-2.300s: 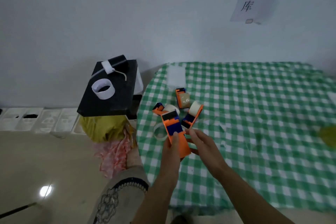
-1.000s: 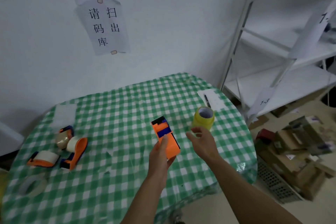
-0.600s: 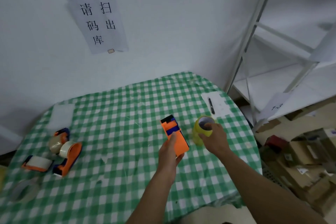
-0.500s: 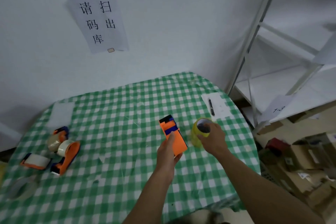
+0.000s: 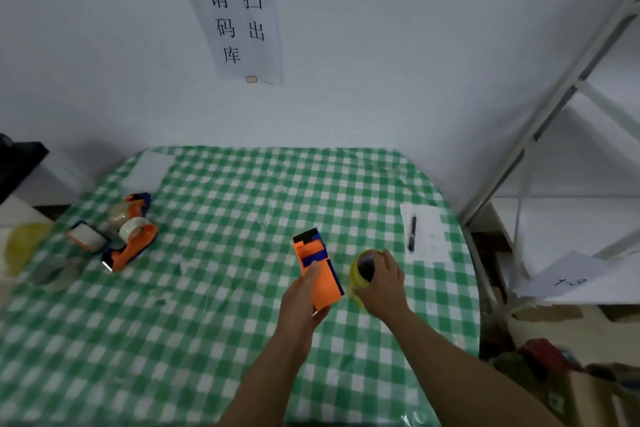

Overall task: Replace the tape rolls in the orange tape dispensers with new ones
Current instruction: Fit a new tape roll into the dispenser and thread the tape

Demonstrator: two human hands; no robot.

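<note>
Checked tablecloth, left-side dispensers, pen, paper

I see a dim, bluish picture with soft, even light and faint shadows on the tabletop. The wide lens bows the shelf frame at the right edge; the lower-right corner is blurred.

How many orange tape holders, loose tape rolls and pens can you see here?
Orange tape dispensers: 4
Loose tape rolls, one yellow, one clear and blurry: 2
Pens: 1
Total: 7
</note>
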